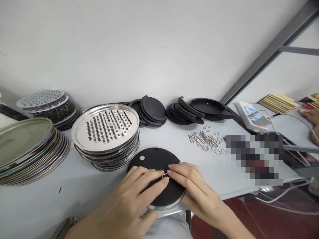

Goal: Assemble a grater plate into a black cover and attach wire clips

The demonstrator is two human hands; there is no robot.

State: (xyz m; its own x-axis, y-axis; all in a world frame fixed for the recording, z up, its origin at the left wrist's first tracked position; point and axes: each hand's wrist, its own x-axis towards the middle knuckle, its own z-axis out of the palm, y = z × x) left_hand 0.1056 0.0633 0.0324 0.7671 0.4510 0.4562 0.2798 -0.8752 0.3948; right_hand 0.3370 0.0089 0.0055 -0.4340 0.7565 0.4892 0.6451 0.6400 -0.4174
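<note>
A round black disc (154,157) with a small round sticker lies tilted at the front of the table, a patterned rim showing along its near edge. My left hand (136,196) grips it from the left, with fingers on top and thumb at the near edge. From the right, my right hand (196,189) holds the disc, its fingertips on the upper face and part of the hand below the rim. Between the fingertips of both hands a small metal ring (164,175) stands out from the disc's middle, partly covered.
Metal discs with rows of clips (104,127) are stacked to the left, beside another disc stack (25,142). Black round covers (154,111) lie along the wall. Loose rings and clasps (206,139) sit at right. A person's hand (311,116) shows at far right.
</note>
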